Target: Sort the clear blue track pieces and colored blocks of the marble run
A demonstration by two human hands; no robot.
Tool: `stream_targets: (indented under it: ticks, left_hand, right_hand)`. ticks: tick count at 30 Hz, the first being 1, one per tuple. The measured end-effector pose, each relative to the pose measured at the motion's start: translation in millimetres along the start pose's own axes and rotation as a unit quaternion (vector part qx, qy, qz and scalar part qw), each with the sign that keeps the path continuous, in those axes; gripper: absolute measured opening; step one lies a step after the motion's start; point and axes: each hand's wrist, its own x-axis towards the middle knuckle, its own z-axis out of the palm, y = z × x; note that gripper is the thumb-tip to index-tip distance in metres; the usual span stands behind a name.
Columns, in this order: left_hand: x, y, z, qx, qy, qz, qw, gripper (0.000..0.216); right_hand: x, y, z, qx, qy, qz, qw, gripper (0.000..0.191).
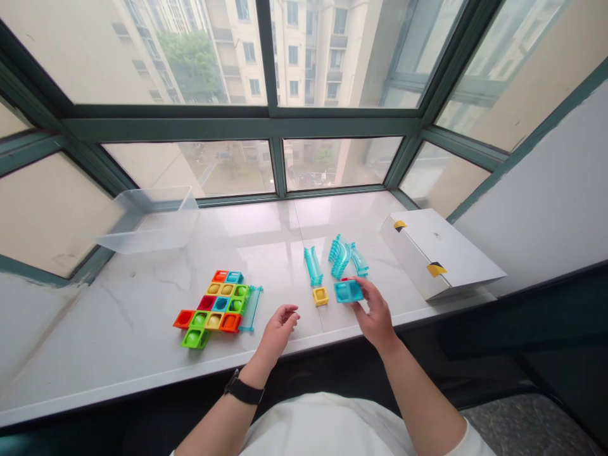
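My right hand (375,313) pinches a blue block (348,291) with two square hollows, held near the counter's front edge. A bit of red shows behind that block. My left hand (280,330) holds nothing; its fingers are loosely curled, with the thumb apart from them. Between the hands, a yellow block (320,296) lies on the counter. Farther left is a flat cluster of joined red, orange, yellow, green and blue blocks (214,304). A clear teal track piece (251,308) lies along its right side.
Behind the yellow block lie a straight teal track piece (313,266), a curved teal piece (340,256) and another teal piece (360,259). A clear plastic bin (142,241) stands at the back left. To the right is a white box (446,247) with yellow-black tape. Windows border the counter (142,316).
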Motion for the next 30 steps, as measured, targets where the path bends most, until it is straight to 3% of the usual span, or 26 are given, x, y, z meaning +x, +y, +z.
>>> stream_targets:
  ticks: [5,9,12,15,20,30]
  left_hand:
    - [3.6,-24.7,-12.3,0.132,0.041,0.097,0.986,0.025]
    - [0.9,-22.7,-12.2,0.125,0.032,0.110,0.986,0.023]
    - [0.5,-20.0,-11.4,0.123,0.030,0.106,0.986,0.023]
    - [0.6,-20.6,-11.7,0.126,0.027,0.106,0.986,0.024]
    - [0.3,-22.5,-12.4,0.119,0.026,0.110,0.986,0.020]
    - [0.9,-26.9,-15.8,0.175,0.011,0.141,0.974,0.019]
  right_hand:
    - [0.2,38.9,-32.4,-0.005,0.112,0.075,0.991,0.055]
    - [-8.3,60.7,-49.5,-0.049,0.129,0.101,0.985,0.058]
    - [-19.8,67.9,-56.4,-0.120,0.087,0.076,0.986,0.051]
    - [-32.4,71.4,-56.7,-0.151,0.001,0.039,0.988,0.043]
    - [-45.8,79.1,-44.2,-0.137,-0.149,0.074,0.977,0.045]
    - [-49.4,98.7,-28.0,-0.127,-0.195,0.124,0.965,0.047]
